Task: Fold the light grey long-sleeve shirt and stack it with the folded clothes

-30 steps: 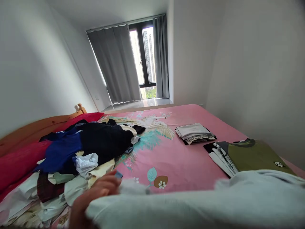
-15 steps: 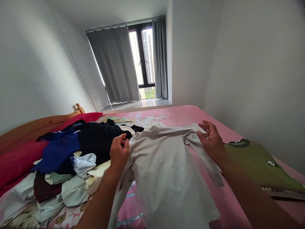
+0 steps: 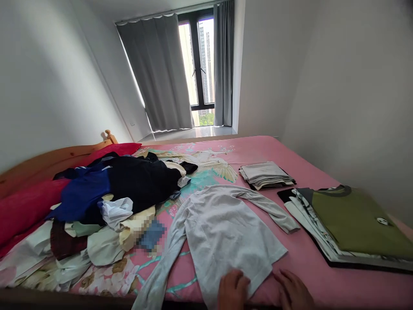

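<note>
Part done, by the look of it, w/ one grey shirt (image 3: 226,228) laid flat & unfolded at btm ctr

L side of frame: clothes heap (image 3: 142,181), all jumbled, so prob. most of what's left; btm ctr: grey shirt spread face-up or face-down (can't tell) on pink bedsheet (image 3: 258,148), sleeves out, no folds made yet; left hand (image 3: 234,289) over its lower part nr the hem, fingers curled, can't tell if gripping; right hand (image 3: 294,292) just beside the hem, fingers loosely bent & parted, nothing seen in them; ctr-R: small folded stack (image 3: 267,173), looks done; far R: larger folded stack (image 3: 325,241) w/ green top (image 3: 351,219) uppermost, looks done too
</note>
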Demonstrator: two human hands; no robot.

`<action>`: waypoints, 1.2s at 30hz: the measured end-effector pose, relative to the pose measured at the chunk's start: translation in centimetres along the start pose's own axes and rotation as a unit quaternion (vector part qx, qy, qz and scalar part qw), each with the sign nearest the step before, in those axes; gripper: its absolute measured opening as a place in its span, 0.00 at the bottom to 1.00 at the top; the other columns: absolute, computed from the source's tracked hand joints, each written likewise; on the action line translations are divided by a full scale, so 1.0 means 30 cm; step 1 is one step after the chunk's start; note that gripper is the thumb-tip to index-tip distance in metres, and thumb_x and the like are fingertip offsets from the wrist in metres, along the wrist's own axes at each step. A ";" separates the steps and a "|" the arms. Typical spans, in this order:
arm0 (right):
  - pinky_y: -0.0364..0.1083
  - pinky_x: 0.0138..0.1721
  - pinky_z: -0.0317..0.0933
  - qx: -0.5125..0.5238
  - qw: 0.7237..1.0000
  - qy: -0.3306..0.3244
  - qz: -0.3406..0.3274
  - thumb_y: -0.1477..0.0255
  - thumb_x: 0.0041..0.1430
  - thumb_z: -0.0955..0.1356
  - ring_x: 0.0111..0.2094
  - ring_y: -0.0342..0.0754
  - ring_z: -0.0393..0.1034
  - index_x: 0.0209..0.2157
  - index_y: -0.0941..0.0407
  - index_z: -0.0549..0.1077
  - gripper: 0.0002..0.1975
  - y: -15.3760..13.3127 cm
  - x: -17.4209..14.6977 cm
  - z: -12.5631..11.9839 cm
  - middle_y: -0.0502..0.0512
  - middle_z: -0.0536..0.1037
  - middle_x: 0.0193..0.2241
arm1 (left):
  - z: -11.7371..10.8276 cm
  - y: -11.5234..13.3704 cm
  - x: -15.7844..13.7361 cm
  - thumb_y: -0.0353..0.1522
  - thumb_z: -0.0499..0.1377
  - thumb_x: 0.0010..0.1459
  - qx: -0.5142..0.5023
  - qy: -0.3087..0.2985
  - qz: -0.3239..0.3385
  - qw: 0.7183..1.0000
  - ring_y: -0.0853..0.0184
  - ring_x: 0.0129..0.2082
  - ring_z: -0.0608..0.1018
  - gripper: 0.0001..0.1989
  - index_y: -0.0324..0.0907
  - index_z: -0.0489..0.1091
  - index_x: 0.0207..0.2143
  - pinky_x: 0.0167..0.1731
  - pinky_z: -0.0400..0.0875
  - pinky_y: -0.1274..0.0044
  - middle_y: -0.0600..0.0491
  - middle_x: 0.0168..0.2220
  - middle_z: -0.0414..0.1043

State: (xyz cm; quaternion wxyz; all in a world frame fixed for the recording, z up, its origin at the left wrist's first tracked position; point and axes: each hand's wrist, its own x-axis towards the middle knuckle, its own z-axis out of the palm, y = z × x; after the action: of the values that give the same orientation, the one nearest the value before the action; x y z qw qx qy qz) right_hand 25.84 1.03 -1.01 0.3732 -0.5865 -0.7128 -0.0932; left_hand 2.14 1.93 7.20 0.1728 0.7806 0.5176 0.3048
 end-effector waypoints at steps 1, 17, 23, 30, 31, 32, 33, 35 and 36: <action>0.52 0.39 0.69 -0.015 1.000 0.004 0.007 0.70 0.54 0.62 0.40 0.54 0.71 0.41 0.55 0.73 0.14 -0.020 0.012 -0.005 0.60 0.75 0.39 | -0.005 0.013 0.022 0.28 0.63 0.40 -0.003 -0.013 -0.008 1.000 0.56 0.42 0.74 0.19 0.46 0.73 0.38 0.43 0.69 0.65 0.48 0.43 0.74; 0.48 0.36 0.65 0.256 0.908 -0.160 0.291 0.58 0.58 0.59 0.32 0.50 0.70 0.29 0.56 0.72 0.19 -0.239 0.132 -0.133 0.56 0.75 0.28 | -0.108 -0.026 0.156 0.34 0.52 0.45 -0.380 -0.189 -0.268 0.865 0.74 0.16 0.55 0.11 0.41 0.63 0.13 0.19 0.50 0.79 0.61 0.13 0.50; 0.39 0.09 0.49 0.378 0.754 -0.286 0.455 0.49 0.50 0.60 0.14 0.42 0.63 0.25 0.57 0.67 0.24 -0.413 0.217 -0.069 0.50 0.69 0.19 | -0.153 0.017 0.145 0.35 0.55 0.43 -0.435 -0.229 -0.287 0.822 0.76 0.16 0.53 0.10 0.39 0.64 0.15 0.20 0.45 0.79 0.61 0.14 0.52; 0.37 0.10 0.49 0.441 0.712 -0.270 0.475 0.55 0.49 0.59 0.15 0.39 0.62 0.25 0.56 0.62 0.17 -0.406 0.181 -0.043 0.48 0.69 0.20 | -0.165 -0.001 0.135 0.36 0.61 0.41 -0.517 -0.186 -0.355 0.757 0.75 0.17 0.59 0.11 0.40 0.63 0.18 0.21 0.51 0.80 0.60 0.16 0.57; 0.37 0.10 0.49 0.443 0.708 -0.270 0.479 0.55 0.49 0.59 0.15 0.39 0.62 0.25 0.56 0.62 0.17 -0.400 0.172 -0.046 0.48 0.69 0.20 | -0.164 -0.007 0.136 0.36 0.62 0.40 -0.531 -0.180 -0.362 0.745 0.75 0.18 0.60 0.11 0.40 0.63 0.18 0.22 0.53 0.79 0.60 0.16 0.58; 0.37 0.10 0.49 0.444 0.704 -0.271 0.484 0.55 0.49 0.59 0.15 0.38 0.62 0.24 0.56 0.62 0.17 -0.394 0.164 -0.048 0.47 0.68 0.20 | -0.163 -0.012 0.137 0.36 0.62 0.39 -0.545 -0.175 -0.368 0.733 0.74 0.19 0.62 0.12 0.41 0.62 0.18 0.24 0.56 0.79 0.60 0.17 0.58; 0.36 0.10 0.49 0.444 0.700 -0.272 0.488 0.55 0.49 0.59 0.15 0.38 0.62 0.24 0.56 0.61 0.18 -0.389 0.156 -0.050 0.47 0.68 0.20 | -0.161 -0.017 0.138 0.36 0.63 0.39 -0.556 -0.173 -0.372 0.723 0.74 0.19 0.63 0.12 0.41 0.61 0.18 0.25 0.57 0.79 0.60 0.17 0.58; 0.36 0.10 0.49 0.443 0.696 -0.276 0.494 0.54 0.48 0.59 0.14 0.38 0.62 0.23 0.56 0.61 0.18 -0.384 0.143 -0.051 0.47 0.68 0.19 | -0.159 -0.025 0.139 0.35 0.64 0.38 -0.570 -0.171 -0.377 0.709 0.74 0.19 0.63 0.13 0.41 0.60 0.17 0.25 0.58 0.79 0.60 0.16 0.58; 0.36 0.10 0.48 0.440 0.695 -0.277 0.497 0.54 0.48 0.60 0.13 0.38 0.61 0.23 0.56 0.62 0.18 -0.384 0.138 -0.052 0.47 0.68 0.18 | -0.158 -0.030 0.139 0.35 0.64 0.38 -0.573 -0.172 -0.380 0.705 0.74 0.19 0.63 0.14 0.41 0.60 0.17 0.24 0.58 0.79 0.60 0.16 0.58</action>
State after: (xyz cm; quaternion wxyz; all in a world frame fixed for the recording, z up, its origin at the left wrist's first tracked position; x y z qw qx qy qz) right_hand 15.92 -0.08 6.25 0.3661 -0.6232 -0.3481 0.5971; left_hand -0.44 5.88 11.50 0.7743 0.3068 0.4575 0.3116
